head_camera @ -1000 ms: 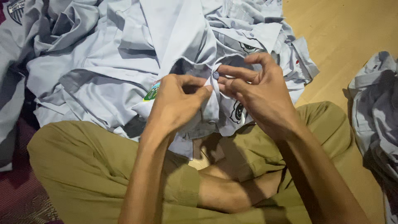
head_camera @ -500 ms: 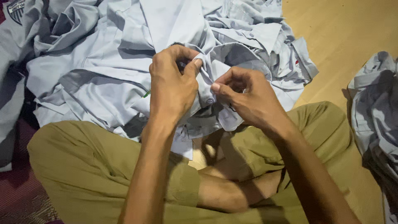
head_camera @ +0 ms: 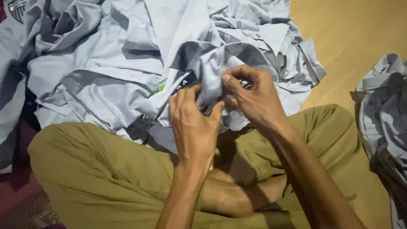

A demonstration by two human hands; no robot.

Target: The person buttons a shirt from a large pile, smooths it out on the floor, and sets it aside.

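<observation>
I am seeing 2 hands working just above the olive trousers (head_camera: pixel 97 178); the left hand (head_camera: pixel 193 127) and right hand (head_camera: pixel 254 99) are both pinching a fold of the pale grey shirt (head_camera: pixel 212 72); beyond it, the shirt pile (head_camera: pixel 106 63) is lying.

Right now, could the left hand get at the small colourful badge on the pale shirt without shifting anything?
Probably yes. The badge lies exposed on the pale shirt, just beyond the left hand, with no fold over it. That hand is busy, though, pinching bunched fabric together with the right hand.
</observation>
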